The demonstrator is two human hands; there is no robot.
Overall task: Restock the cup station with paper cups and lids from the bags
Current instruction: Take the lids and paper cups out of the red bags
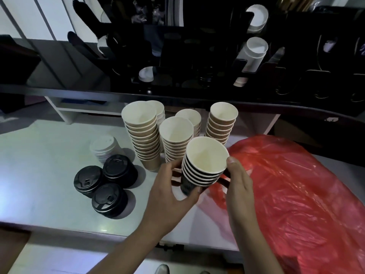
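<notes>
A short stack of black paper cups is held above the white counter, mouths up. My left hand wraps its lower side and my right hand presses the right rim and side. Behind it stand several stacks of brown paper cups, one more at the right. Three stacks of black lids and one stack of white lids sit to the left. A red plastic bag lies at the right, touching my right wrist.
The black cup station runs across the back on a raised dark ledge, with white cups in two slots and a white lid stack low in another. A white shelf unit sits under the ledge.
</notes>
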